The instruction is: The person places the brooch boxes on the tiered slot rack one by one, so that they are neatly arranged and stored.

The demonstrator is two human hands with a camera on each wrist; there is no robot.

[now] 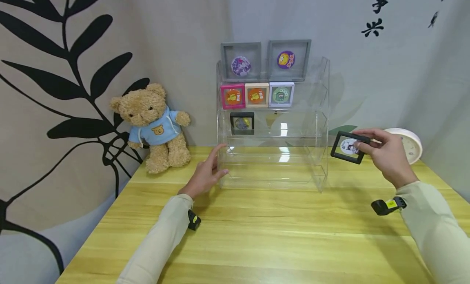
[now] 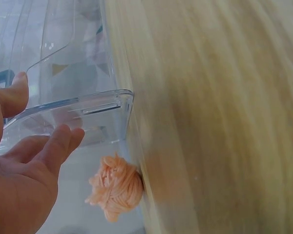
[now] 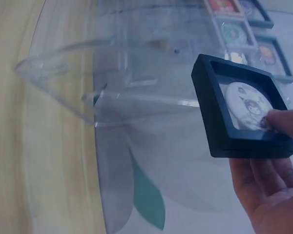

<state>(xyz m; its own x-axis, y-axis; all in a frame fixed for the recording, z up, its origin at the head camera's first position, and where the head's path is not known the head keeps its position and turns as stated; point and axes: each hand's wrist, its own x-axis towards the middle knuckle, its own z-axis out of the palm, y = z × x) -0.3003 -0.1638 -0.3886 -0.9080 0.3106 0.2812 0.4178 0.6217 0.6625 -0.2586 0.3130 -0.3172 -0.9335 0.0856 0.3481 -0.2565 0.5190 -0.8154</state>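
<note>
A clear acrylic tiered display rack [image 1: 271, 157] stands on the wooden table. At its left side is my left hand [image 1: 205, 176], fingers spread, with fingertips right at the side panel [image 2: 73, 105]. My right hand [image 1: 385, 155] holds a small black square display frame [image 1: 350, 147] beside the rack's right side. The thumb lies on its front and the other fingers are behind it. Inside this frame shows a round white badge [image 3: 248, 105] with a cartoon figure. Another black frame [image 1: 242, 123] with a round badge sits at the left of a middle tier.
Pink [image 1: 233, 96], beige [image 1: 257, 95] and white [image 1: 281, 94] frames stand one tier higher. Two grey frames [image 1: 240, 61] [image 1: 289, 60] stand on top. A teddy bear [image 1: 154, 127] sits left, a round white object [image 1: 411, 145] right. A peach stranded lump [image 2: 117, 187] shows beside the rack.
</note>
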